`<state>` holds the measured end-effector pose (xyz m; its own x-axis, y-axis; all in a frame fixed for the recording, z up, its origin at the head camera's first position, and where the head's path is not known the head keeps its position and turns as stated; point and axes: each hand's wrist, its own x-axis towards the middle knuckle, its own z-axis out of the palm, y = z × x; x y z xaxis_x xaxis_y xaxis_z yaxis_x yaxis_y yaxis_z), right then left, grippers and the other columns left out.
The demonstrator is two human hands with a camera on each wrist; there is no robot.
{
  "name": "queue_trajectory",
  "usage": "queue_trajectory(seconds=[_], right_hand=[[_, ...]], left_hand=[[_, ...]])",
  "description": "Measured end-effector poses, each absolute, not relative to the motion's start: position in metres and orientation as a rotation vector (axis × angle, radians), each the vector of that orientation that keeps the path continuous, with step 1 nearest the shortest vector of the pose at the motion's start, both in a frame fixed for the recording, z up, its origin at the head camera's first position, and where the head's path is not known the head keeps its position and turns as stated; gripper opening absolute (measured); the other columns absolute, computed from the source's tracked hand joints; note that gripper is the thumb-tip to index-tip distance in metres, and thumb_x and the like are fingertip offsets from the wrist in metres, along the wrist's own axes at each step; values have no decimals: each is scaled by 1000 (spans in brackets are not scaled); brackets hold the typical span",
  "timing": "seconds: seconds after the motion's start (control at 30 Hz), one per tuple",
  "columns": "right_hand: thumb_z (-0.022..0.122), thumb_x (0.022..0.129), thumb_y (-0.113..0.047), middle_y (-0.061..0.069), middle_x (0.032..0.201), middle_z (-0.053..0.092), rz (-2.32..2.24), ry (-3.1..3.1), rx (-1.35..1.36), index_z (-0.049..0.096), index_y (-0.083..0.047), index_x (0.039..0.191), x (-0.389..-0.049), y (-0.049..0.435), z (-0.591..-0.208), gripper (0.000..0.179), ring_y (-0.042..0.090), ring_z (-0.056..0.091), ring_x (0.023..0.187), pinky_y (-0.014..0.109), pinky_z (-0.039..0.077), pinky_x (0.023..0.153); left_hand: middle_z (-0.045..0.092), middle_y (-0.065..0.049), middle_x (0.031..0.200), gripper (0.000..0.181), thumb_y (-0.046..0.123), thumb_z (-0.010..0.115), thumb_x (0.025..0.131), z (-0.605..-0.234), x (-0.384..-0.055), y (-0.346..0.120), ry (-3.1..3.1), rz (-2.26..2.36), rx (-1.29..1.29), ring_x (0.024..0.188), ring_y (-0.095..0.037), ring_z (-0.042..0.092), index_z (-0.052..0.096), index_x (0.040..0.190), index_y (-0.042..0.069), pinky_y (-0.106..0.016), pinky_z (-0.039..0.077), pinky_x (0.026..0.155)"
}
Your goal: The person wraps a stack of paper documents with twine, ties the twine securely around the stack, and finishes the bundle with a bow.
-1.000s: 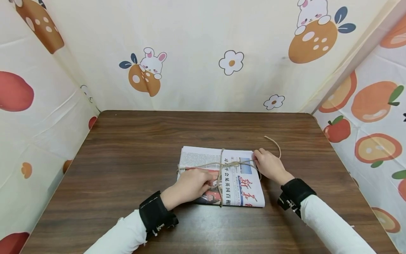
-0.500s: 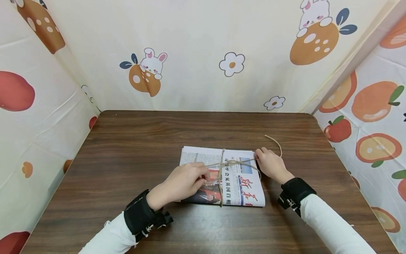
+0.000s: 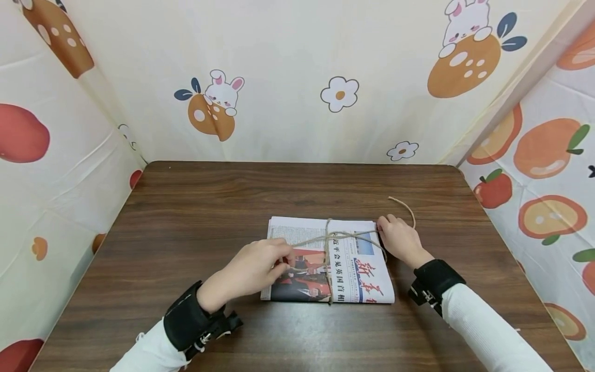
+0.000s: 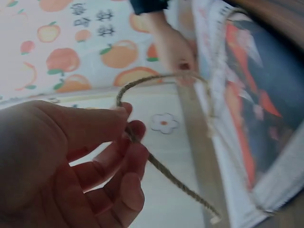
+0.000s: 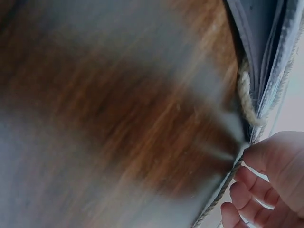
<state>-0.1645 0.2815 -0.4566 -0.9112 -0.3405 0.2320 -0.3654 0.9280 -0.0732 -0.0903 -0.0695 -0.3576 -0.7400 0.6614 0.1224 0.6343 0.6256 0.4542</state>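
Note:
A folded stack of newspapers (image 3: 364, 281) lies flat on the table, with thin twine (image 3: 328, 268) wrapped around it in a cross. Over the stack's left side, my left hand (image 3: 251, 266) pinches one length of the twine. The left wrist view shows this twine (image 4: 178, 183) between thumb and fingertips, its cut end hanging free below. At the upper right corner of the stack, my right hand (image 3: 401, 240) pinches another length, whose loose end curls up beyond the hand. In the right wrist view, that twine (image 5: 216, 202) runs from under the thumb, beside the papers' folded edge.
The brown wood-grain table (image 3: 186, 206) extends around the stack on every side. A cream wall covering (image 3: 279, 62) with rabbits and flowers stands behind it, and fruit-printed sheets (image 3: 553, 186) line the sides. Both wrists wear black bands (image 3: 190, 318).
My left hand has lifted off the middle of the stack and drawn leftward, pulling the twine out with it. The stack has shifted slightly right; my right hand has moved only a little that way.

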Motion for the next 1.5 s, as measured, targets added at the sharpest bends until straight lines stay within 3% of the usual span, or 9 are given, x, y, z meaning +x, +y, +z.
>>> queue_trajectory(seconds=[0.27,0.47,0.6,0.87,1.13,1.37,1.5], right_hand=[[65,80,-3,8,81,54,238,-2792,663,60,-7,89,-163,279,-454,11,21,52,65,31,40,51],[65,81,-4,6,87,55,226,-2738,811,64,-10,97,-165,271,-453,17,20,52,70,30,40,52],[63,82,-2,6,86,55,207,-2762,819,64,-10,94,-165,265,-453,14,20,52,70,29,41,52],[65,82,-5,2,79,48,237,-2866,818,57,-12,82,-160,262,-452,11,14,47,65,28,39,55],[62,83,-3,-6,71,42,298,-2833,927,47,-14,77,-141,261,-445,19,7,37,58,21,31,51],[66,77,0,-3,76,51,311,-2735,990,56,-11,83,-130,266,-441,16,7,44,61,24,40,53],[69,76,-4,-2,78,52,302,-2730,967,58,-13,83,-129,269,-438,15,7,44,62,24,39,53]], left_hand=[[55,6,76,12,8,66,81,-396,-94,-70,2853,414,1118,63,-7,50,61,75,17,-21,39,52],[57,4,76,7,11,66,81,-402,-93,-57,2888,324,1167,68,-12,57,64,78,16,-26,44,52],[58,3,77,4,19,65,83,-401,-91,-35,2899,319,1169,68,-13,57,63,81,16,-27,43,51],[58,1,77,21,33,67,81,-411,-87,4,2982,151,1089,65,-14,58,66,87,13,-28,42,45],[55,2,66,15,26,70,77,-422,-89,14,3070,183,1073,55,-15,56,62,76,14,-27,38,38],[55,3,63,14,18,62,84,-414,-93,7,3105,267,1034,55,-15,58,61,70,15,-27,35,35],[55,3,64,15,19,63,84,-406,-95,1,3088,287,1043,58,-15,58,61,69,17,-27,37,38]])
